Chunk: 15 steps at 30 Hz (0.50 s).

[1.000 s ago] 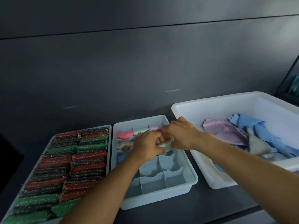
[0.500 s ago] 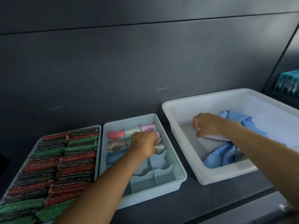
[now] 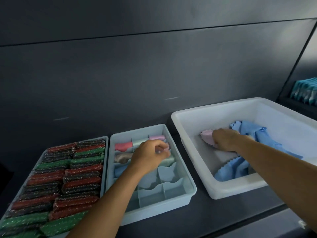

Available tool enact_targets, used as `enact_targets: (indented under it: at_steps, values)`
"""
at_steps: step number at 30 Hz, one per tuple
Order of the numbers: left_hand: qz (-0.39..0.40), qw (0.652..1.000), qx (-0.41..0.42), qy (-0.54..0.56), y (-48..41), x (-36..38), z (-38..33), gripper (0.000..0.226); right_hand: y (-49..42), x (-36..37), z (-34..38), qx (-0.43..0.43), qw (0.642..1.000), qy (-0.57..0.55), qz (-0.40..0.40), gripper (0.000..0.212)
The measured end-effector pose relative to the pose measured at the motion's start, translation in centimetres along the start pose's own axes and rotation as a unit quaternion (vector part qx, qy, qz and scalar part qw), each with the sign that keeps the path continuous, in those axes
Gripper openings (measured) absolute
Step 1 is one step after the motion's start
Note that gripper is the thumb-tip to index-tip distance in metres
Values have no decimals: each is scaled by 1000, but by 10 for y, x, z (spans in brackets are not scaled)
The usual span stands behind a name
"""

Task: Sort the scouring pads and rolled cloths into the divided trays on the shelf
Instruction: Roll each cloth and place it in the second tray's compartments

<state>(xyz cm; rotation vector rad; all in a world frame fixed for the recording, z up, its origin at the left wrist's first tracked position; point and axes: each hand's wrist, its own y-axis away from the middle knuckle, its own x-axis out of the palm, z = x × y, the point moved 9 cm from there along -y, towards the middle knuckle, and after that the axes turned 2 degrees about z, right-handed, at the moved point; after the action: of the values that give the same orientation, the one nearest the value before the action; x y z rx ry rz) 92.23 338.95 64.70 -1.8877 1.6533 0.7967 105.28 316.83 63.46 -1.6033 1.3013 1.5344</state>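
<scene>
A pale blue divided tray (image 3: 178,200) stands in the middle of the shelf, with rolled cloths in its far compartments: a red roll (image 3: 123,146), a pink roll (image 3: 157,137), a tan roll (image 3: 122,158). My left hand (image 3: 148,156) hovers over a pale green roll (image 3: 169,160), fingers curled and loosely apart; I cannot tell if it touches. My right hand (image 3: 225,140) is inside the white bin (image 3: 193,145), fingers closed on a pink cloth (image 3: 206,135) among loose blue cloths (image 3: 231,170). A left tray (image 3: 105,162) is packed with red, green and dark scouring pads (image 3: 58,182).
The trays stand on a dark shelf (image 3: 214,217) against a dark grey back wall. The near compartments of the divided tray hold nothing. At far right, a stack of teal items (image 3: 304,91) sits on another shelf section.
My right hand left the divided tray, went into the white bin and now grips the pink cloth. My left hand stayed over the green roll, its fingers loosening.
</scene>
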Motion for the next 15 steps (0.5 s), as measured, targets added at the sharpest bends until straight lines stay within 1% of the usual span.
enact_targets:
  at_steps: [2,3,4,6,8,10,12,13,14,15]
  values:
    - [-23,992,-8,125,7,-9,-6,10,4,-22,-4,6,995,-86,-48,36]
    - [-29,984,-6,174,10,-13,-11,7,8,-36,-3,-4,986,-156,-63,32]
    - [-31,978,-3,207,12,-15,-16,8,11,-49,-2,-23,969,-231,-80,23]
    - [-18,971,-12,238,16,-15,-26,16,23,-79,7,-63,921,-372,-98,14]
    - [51,971,-38,231,18,-2,-34,32,38,-108,18,-98,859,-493,-101,2]
    - [134,966,-53,216,20,17,-41,53,54,-133,37,-139,817,-553,-91,6]
    - [169,953,-57,247,19,27,-45,69,68,-154,57,-186,782,-589,-80,8]
    - [173,938,-48,296,18,29,-46,74,74,-162,65,-208,762,-609,-74,7]
    - [173,916,-32,362,16,31,-50,75,81,-168,72,-228,741,-628,-69,6]
    - [168,885,-17,434,16,30,-53,72,85,-172,77,-247,716,-650,-64,7]
